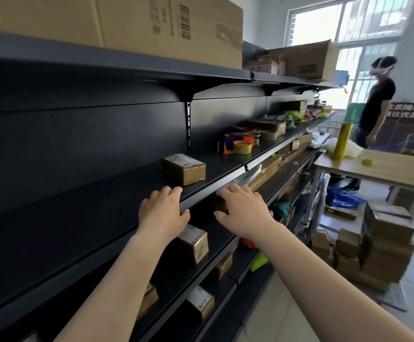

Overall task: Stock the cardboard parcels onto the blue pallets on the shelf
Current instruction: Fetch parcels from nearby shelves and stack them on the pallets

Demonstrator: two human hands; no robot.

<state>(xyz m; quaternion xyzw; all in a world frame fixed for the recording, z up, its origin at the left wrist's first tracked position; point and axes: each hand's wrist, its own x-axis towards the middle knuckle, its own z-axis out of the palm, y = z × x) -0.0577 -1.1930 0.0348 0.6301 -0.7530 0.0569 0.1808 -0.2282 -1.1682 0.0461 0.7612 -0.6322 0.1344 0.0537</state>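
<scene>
- Head view shows both bare hands held out over the front edge of a dark shelf [102, 193].
- My left hand [162, 213] is spread wide, fingers on the shelf lip, and holds nothing.
- My right hand [244, 213] is spread wide too, just off the edge, and holds nothing.
- One small cardboard parcel [183, 169] sits on this shelf, a little past the left hand and apart from it.
- Another parcel [193, 243] sits on the shelf below, partly hidden by the left wrist.
- More boxes are piled in a stack on the floor [383, 243] to the right, well apart from the hands.
- I see no blue pallets.
- Each parcel is a brown box with flat sides, sharp corners, shiny tape and a white label.
- It looks stiff and probably light, since it is small.
- The tape may be slippery, so I would take hold on the two bare cardboard sides.
</scene>
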